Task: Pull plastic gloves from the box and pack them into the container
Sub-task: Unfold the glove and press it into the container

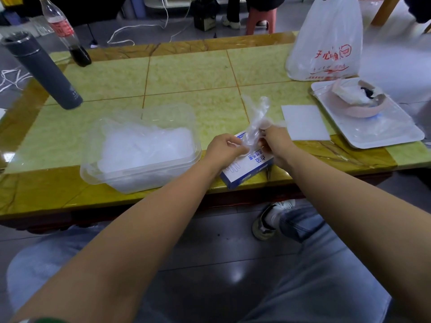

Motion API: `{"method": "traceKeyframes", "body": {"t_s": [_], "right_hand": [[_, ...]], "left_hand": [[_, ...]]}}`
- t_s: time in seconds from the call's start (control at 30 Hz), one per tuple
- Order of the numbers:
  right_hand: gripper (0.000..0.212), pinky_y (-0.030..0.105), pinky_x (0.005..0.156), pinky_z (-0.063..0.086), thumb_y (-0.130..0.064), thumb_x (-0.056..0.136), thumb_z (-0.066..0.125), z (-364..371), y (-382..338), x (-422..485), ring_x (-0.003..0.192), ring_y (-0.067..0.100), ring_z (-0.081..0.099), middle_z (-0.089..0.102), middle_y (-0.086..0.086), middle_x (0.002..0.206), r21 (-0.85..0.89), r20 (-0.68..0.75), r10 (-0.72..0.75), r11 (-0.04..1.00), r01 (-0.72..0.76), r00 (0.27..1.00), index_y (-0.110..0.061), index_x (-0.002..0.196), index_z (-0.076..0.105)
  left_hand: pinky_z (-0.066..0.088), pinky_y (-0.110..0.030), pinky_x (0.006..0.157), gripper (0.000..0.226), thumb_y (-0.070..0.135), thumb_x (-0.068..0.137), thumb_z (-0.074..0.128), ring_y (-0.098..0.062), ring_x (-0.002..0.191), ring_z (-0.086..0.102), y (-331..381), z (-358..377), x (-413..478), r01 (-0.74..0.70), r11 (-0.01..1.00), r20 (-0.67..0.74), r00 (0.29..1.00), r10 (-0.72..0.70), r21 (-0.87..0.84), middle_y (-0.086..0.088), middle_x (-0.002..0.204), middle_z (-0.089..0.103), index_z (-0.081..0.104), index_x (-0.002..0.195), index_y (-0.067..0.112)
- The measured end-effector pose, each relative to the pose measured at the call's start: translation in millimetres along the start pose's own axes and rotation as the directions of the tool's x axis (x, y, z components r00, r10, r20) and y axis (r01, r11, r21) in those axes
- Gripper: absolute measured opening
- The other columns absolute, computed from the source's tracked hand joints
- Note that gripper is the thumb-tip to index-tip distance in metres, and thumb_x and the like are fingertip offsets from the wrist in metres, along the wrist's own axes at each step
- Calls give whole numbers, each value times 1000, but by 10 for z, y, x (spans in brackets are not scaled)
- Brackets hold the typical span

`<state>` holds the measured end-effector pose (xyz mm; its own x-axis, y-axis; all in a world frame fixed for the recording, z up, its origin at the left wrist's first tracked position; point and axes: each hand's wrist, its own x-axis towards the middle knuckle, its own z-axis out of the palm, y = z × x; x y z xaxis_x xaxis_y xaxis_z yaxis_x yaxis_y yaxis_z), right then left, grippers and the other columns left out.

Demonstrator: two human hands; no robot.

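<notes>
Yellow-green tiles edged in brown marble pattern make up the surface (186,71), with grey floor and a pink stool behind it. Both bare forearms reach forward from the bottom of the view and converge over the near edge of the surface, wrists nearly level, hands close together but apart.

The left hand (224,148) has its fingers curled inward and pinches the lower end of a clear plastic glove (255,120). The right hand (277,143) grips the same glove from the other side, its fingers bent around the film. The glove rises crumpled and upright between them, its top above both hands.

Directly under the hands lies the blue and white glove box (247,169), flat at the near edge. Just beside it on the left sits the clear container (93,173), holding a heap of clear gloves (144,148).

A grey flask (46,73) and a cola bottle (65,31) stand at the far left. A white sheet (305,122) lies right of the hands, near a white tray (384,131) carrying a pink bowl (363,106); a printed plastic bag (326,43) stands behind the tray.
</notes>
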<state>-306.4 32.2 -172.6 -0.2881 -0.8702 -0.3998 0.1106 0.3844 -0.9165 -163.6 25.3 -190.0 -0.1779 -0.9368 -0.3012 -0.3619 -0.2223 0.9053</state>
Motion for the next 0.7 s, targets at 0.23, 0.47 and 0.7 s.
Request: {"method": "traceKeyframes", "body": {"t_s": [0.23, 0.47, 0.7], "right_hand": [[18, 24, 51, 43, -12, 94, 44, -41, -21, 38, 54, 12, 54, 57, 4, 76, 15, 27, -45, 999, 45, 999, -10, 111, 43], [5, 21, 51, 41, -14, 91, 62, -66, 28, -98, 60, 12, 56, 63, 2, 75, -160, 247, -86, 979, 128, 965, -11, 88, 64], [14, 20, 43, 37, -11, 94, 59, -69, 35, 19, 49, 11, 46, 53, 6, 66, -117, 95, -62, 990, 73, 993, 0, 102, 64]], "left_hand": [[51, -35, 70, 20, 16, 85, 73, -23, 78, 61, 78, 4, 38, 7, 969, -142, 989, -44, -249, -10, 87, 65, 58, 72, 14], [55, -24, 65, 12, 17, 88, 70, -17, 72, 64, 223, -20, -23, 37, 917, -53, 997, -63, -397, -8, 87, 66, 60, 83, 11], [54, -29, 68, 14, 8, 84, 72, -20, 74, 63, 221, -29, -65, 90, 948, -59, 992, -113, -306, -11, 85, 68, 69, 97, 2]]}}
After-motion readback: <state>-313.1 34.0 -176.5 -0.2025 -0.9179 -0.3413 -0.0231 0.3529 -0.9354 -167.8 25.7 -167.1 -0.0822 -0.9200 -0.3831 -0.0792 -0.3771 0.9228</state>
